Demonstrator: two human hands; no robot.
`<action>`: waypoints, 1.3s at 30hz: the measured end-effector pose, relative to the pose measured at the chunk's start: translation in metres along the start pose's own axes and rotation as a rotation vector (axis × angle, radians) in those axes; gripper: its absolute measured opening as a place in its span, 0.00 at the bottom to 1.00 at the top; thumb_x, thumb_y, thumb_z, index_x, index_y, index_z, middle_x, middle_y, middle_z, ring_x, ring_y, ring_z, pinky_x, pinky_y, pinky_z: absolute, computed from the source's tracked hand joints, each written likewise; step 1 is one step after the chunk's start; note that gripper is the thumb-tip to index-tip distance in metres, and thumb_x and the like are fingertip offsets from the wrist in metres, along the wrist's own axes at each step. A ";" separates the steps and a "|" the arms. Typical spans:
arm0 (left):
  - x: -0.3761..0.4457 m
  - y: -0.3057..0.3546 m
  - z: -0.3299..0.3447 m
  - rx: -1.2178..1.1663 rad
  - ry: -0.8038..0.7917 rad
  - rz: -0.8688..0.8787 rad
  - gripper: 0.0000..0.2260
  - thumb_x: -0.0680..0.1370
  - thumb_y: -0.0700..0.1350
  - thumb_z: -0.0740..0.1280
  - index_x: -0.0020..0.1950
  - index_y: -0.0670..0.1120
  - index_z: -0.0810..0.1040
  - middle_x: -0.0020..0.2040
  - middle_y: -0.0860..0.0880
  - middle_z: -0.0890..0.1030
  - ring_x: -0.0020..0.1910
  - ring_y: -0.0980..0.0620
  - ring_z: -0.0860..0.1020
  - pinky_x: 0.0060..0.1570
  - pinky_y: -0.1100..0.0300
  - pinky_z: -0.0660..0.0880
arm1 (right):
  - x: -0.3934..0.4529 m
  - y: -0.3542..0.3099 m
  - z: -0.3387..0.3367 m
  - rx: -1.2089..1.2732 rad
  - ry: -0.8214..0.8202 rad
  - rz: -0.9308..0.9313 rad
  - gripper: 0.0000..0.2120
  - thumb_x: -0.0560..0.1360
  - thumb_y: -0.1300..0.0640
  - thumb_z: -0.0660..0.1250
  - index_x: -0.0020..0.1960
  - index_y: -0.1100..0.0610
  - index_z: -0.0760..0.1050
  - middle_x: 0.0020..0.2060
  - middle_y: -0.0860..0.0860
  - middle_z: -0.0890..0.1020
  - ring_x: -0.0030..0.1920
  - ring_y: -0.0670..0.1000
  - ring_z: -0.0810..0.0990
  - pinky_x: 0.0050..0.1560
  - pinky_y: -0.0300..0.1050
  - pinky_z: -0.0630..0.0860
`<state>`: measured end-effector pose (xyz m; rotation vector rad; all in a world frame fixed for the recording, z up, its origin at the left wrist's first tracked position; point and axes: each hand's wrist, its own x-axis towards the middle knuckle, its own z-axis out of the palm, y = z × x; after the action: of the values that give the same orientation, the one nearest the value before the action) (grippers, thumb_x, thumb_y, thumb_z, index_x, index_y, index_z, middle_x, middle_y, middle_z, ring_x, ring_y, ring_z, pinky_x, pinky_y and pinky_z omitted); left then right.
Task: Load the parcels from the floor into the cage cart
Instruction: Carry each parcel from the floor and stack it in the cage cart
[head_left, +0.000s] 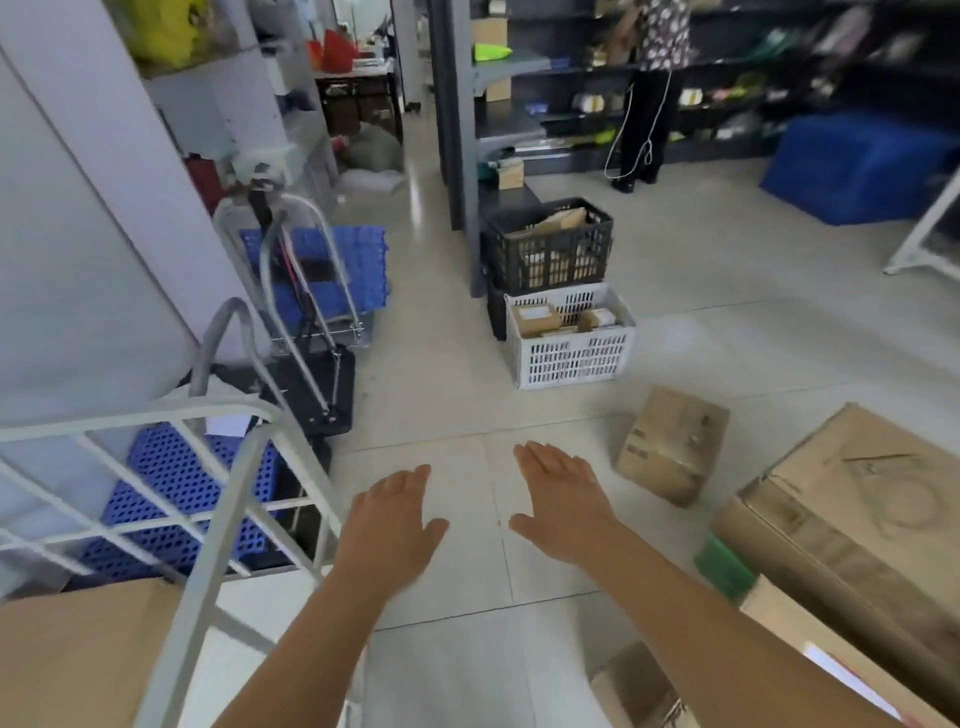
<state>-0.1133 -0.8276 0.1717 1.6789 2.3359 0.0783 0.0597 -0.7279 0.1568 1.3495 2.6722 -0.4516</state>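
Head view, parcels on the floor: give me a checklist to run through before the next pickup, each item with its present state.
1. Left hand free: ok, open, holding nothing.
2. Right hand free: ok, open.
3. Small parcel within sight on the floor: ok, tilted, right of the right hand.
4. Path to it clear: ok, bare tiles between.
5. Space in the cage cart: cannot tell, one box shows inside.
6. Parcel weight: cannot tell.

Black crate (548, 244) atop white crate (571, 348)
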 end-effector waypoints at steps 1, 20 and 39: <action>0.012 0.013 0.003 0.012 -0.009 0.025 0.29 0.80 0.56 0.57 0.79 0.50 0.51 0.76 0.50 0.62 0.73 0.49 0.62 0.72 0.54 0.59 | 0.001 0.017 -0.001 0.000 0.000 0.034 0.39 0.80 0.45 0.60 0.81 0.54 0.41 0.80 0.51 0.46 0.79 0.52 0.44 0.77 0.51 0.42; 0.216 0.193 0.038 0.166 -0.223 0.724 0.29 0.81 0.55 0.58 0.78 0.48 0.53 0.75 0.49 0.64 0.72 0.50 0.64 0.70 0.56 0.61 | -0.010 0.198 0.002 0.249 0.156 0.871 0.38 0.76 0.46 0.64 0.80 0.53 0.50 0.78 0.49 0.56 0.78 0.52 0.54 0.76 0.49 0.52; 0.157 0.355 0.151 0.300 -0.517 1.103 0.30 0.80 0.56 0.59 0.79 0.50 0.53 0.75 0.49 0.64 0.72 0.48 0.64 0.68 0.54 0.64 | -0.197 0.254 0.101 0.522 0.248 1.523 0.40 0.76 0.44 0.68 0.80 0.53 0.50 0.78 0.50 0.58 0.78 0.54 0.55 0.76 0.54 0.52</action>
<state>0.2044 -0.5797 0.0674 2.5314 0.9051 -0.4549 0.3771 -0.7686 0.0529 3.0551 0.8955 -0.7182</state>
